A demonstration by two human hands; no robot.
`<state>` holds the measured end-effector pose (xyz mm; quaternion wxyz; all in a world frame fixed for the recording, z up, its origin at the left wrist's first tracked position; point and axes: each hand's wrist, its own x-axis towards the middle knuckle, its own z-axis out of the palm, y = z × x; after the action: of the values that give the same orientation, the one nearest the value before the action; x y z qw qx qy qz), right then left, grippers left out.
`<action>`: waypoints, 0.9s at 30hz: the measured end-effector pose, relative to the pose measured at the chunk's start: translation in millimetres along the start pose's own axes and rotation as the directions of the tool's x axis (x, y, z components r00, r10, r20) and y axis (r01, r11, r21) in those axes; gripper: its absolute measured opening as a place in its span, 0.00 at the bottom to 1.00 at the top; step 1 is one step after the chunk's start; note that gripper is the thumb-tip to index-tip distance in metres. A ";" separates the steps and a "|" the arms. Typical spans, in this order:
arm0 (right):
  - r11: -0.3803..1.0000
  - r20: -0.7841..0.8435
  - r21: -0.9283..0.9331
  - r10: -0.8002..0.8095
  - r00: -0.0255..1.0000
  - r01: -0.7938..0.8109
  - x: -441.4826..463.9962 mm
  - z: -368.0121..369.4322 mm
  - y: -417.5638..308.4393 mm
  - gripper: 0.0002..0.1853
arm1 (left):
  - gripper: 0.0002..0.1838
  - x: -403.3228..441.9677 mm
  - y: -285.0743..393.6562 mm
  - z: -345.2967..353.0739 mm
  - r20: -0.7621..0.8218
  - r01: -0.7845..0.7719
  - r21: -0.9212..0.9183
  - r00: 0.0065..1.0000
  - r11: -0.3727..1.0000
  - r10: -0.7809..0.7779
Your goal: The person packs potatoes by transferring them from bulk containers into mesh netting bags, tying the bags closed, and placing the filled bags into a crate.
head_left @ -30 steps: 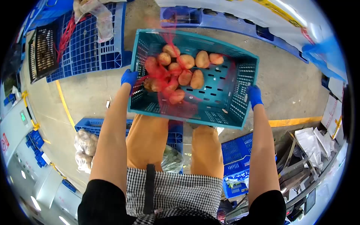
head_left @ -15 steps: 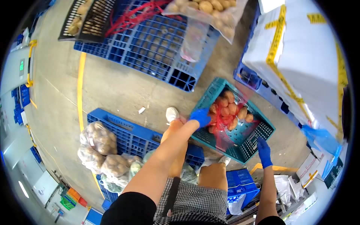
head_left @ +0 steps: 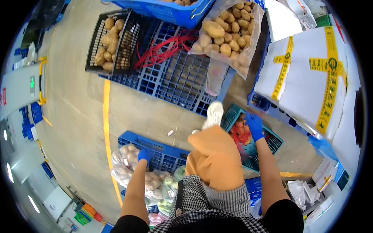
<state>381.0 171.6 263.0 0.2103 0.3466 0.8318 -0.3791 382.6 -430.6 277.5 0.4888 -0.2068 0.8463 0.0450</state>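
Note:
Both my hands wear blue gloves. My left hand (head_left: 144,155) is at the edge of a clear plastic bag of round produce (head_left: 126,161) on a blue pallet (head_left: 165,157). Its fingers are mostly hidden, and whether it touches the bag I cannot tell. My right hand (head_left: 254,126) hangs over a dark green crate (head_left: 275,143), its fingers loosely extended and nothing visible in them. Inside that crate lie brown potatoes (head_left: 239,128) and a red mesh bag (head_left: 243,139), partly covered by my hand and forearm.
Another blue pallet (head_left: 171,83) holds a black crate of potatoes (head_left: 110,42), red strips of netting (head_left: 165,48) and a large clear bag of potatoes (head_left: 233,33). White boxes with yellow tape (head_left: 307,81) stand at the right. A white shoe (head_left: 213,115) is beside the green crate.
My left hand has left the green crate and moved left to the bagged produce. My right hand has moved up over the crate. The view has shifted, and one leg is now raised forward.

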 end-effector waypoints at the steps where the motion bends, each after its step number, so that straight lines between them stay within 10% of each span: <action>1: 0.996 0.033 0.082 0.037 0.999 -0.039 21.0 -0.8 -25.3 0.19 | 0.27 4.8 -1.0 -1.5 -0.084 -0.014 -0.062 0.996 0.998 0.008; 7: 0.979 0.132 0.026 -0.202 0.970 0.200 169.3 54.7 -119.3 0.14 | 0.26 31.6 141.9 -76.4 -0.210 -0.010 -0.122 0.978 0.992 -0.016; 10: 0.949 0.134 0.145 -0.301 0.944 0.281 192.8 74.2 -180.1 0.14 | 0.22 104.7 249.2 -110.4 -0.207 -0.268 -0.069 0.946 0.961 0.249; 17: 0.832 0.180 0.525 -0.315 0.932 0.180 259.3 82.7 -218.5 0.13 | 0.21 282.4 543.4 -231.4 -0.598 -0.653 0.067 0.579 0.754 0.554; 18: 0.813 0.185 0.554 -0.330 0.926 0.179 268.5 76.5 -222.9 0.13 | 0.23 300.4 572.5 -250.7 -0.467 -0.524 0.128 0.717 0.842 0.517; 20: 0.788 0.245 0.570 -0.433 0.867 0.233 299.7 69.7 -230.6 0.14 | 0.27 361.2 597.9 -248.9 -0.495 -0.477 0.205 0.703 0.855 0.511; 24: 0.562 0.208 0.781 -0.644 0.736 0.271 341.9 61.1 -250.2 0.14 | 0.22 459.7 607.9 -233.9 -0.610 -0.675 0.466 0.223 0.572 0.761; 27: 0.465 0.278 0.875 -0.707 0.650 0.132 368.8 76.4 -242.1 0.15 | 0.12 413.3 582.3 -241.7 -0.563 -0.818 0.281 0.283 0.502 0.776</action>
<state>-38.1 151.8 106.8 0.1815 0.0250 0.5145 -0.8377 -222.7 -94.1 -20.3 0.0808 0.2258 0.9414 0.2371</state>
